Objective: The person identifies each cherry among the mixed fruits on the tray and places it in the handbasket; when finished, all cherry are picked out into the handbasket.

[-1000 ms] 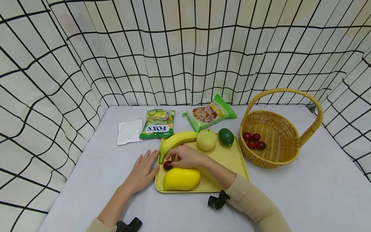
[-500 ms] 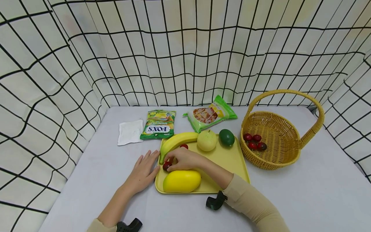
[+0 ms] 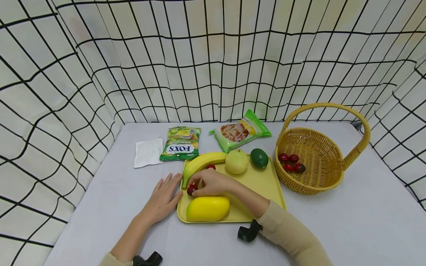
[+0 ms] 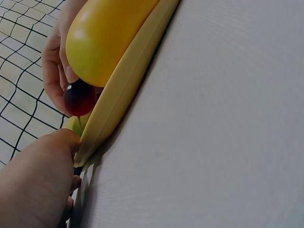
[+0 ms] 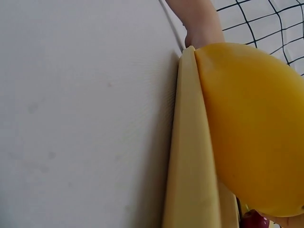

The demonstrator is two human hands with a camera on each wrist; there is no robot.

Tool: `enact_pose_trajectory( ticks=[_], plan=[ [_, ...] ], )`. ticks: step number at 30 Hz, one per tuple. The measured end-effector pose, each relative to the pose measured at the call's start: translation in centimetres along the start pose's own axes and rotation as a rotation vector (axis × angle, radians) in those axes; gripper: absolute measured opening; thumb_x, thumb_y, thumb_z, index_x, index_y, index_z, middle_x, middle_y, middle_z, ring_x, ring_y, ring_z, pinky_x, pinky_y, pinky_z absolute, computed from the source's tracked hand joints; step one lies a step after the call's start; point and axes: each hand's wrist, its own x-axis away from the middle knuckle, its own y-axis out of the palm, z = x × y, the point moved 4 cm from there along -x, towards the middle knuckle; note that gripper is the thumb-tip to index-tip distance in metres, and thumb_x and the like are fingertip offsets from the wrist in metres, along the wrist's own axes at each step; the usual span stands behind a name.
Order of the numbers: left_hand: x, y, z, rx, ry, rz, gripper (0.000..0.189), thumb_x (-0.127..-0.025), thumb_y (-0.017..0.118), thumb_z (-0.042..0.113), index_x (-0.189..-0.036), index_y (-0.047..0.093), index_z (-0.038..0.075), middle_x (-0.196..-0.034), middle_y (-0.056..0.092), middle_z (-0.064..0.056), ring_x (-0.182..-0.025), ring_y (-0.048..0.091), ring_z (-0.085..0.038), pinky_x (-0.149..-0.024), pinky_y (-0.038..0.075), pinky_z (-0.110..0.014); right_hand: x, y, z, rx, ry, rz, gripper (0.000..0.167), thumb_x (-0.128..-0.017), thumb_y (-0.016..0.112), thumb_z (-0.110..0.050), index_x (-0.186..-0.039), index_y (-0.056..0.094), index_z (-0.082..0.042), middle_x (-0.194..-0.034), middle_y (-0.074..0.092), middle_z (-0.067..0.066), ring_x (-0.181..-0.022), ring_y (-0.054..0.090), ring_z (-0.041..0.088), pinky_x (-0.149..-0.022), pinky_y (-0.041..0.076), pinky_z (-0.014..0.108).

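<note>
My right hand [image 3: 213,183] reaches over the yellow tray [image 3: 259,192] and pinches a dark red cherry [image 3: 191,190] near its left end. In the left wrist view that cherry [image 4: 80,97] shows between the thumb and fingers. My left hand [image 3: 163,197] lies on the table with fingers extended, its tips and thumb at the tray's left edge. Just in front of the right hand sits a yellow mango [image 3: 208,209]; a banana [image 3: 201,162] curves behind it. Another red cherry [image 3: 210,167] lies beside the banana. In the right wrist view the mango [image 5: 251,123] hides most of the right hand.
A pear [image 3: 237,161] and a dark green avocado-like fruit [image 3: 259,158] occupy the tray's back. To the right stands a wicker basket [image 3: 319,159] with a tall handle and several cherries inside. Behind are a Fox's bag [image 3: 181,143], a green packet [image 3: 236,132] and a white packet [image 3: 148,152].
My right hand has shifted slightly toward me and closed its fingers on the cherry, uncovering the cherry by the banana. The mango has slid a little toward me. The left hand stays put.
</note>
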Motion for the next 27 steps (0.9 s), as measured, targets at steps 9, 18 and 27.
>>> enact_pose_trajectory(
  ticks=[9, 18, 27],
  plan=[
    [0.0, 0.0, 0.0, 0.007, -0.003, -0.006, 0.058, -0.095, 0.045, 0.037, -0.144, 0.028, 0.011, -0.147, 0.029, -0.009, -0.137, 0.014, -0.031, -0.108, 0.004, -0.053, 0.9, -0.8, -0.8, 0.051, -0.072, 0.091, 0.026, -0.083, 0.068, -0.023, -0.108, 0.064, -0.016, -0.093, 0.061, -0.01, -0.07, 0.053, 0.006, -0.064, 0.045, 0.014],
    [0.0, 0.0, -0.1, 0.007, -0.002, -0.007, 0.058, -0.095, 0.045, 0.038, -0.144, 0.028, 0.011, -0.147, 0.029, -0.009, -0.137, 0.014, -0.031, -0.108, 0.004, -0.053, 2.1, -1.9, -1.2, 0.033, -0.061, 0.147, 0.027, -0.084, 0.066, -0.024, -0.11, 0.063, -0.015, -0.1, 0.061, -0.008, -0.08, 0.054, 0.008, -0.07, 0.046, 0.014],
    [0.0, 0.1, -0.3, 0.013, -0.002, -0.005, 0.059, -0.095, 0.043, 0.041, -0.144, 0.028, 0.012, -0.148, 0.029, -0.008, -0.137, 0.014, -0.03, -0.109, 0.003, -0.052, 3.3, -2.5, -1.4, 0.055, -0.067, 0.21, 0.027, -0.083, 0.067, -0.024, -0.109, 0.063, -0.014, -0.101, 0.06, -0.006, -0.083, 0.054, 0.01, -0.072, 0.049, 0.019]
  ],
)
